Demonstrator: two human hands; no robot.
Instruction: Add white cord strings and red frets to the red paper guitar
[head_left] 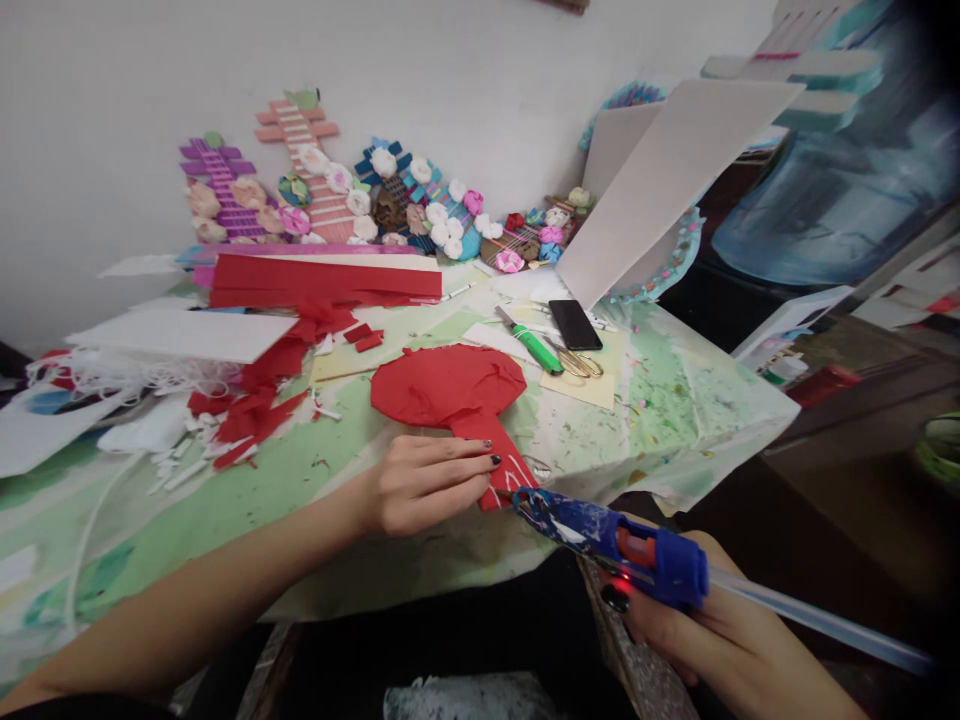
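Note:
A red paper-covered piece [448,388], rounded with a short handle-like strip, lies at the table's near edge. My left hand [427,480] rests over its strip, fingers stretched out flat and thumb hidden. White zigzag lines, like glue, show on the strip near the fingertips. In my right hand [701,620] is a blue hot glue gun [619,545], its fingers wrapped round the handle below. A long clear glue stick [817,615] sticks out of the back, and a red light glows on the gun. The nozzle is at the strip, close to my left fingertips.
A green utility knife [536,347], gold-handled scissors [581,362] and a black phone [575,325] lie beyond the red piece. Red paper scraps [259,415] and white bits spread at left. Flower-decorated crafts [322,185] lean on the wall; white boards [675,170] stand at right.

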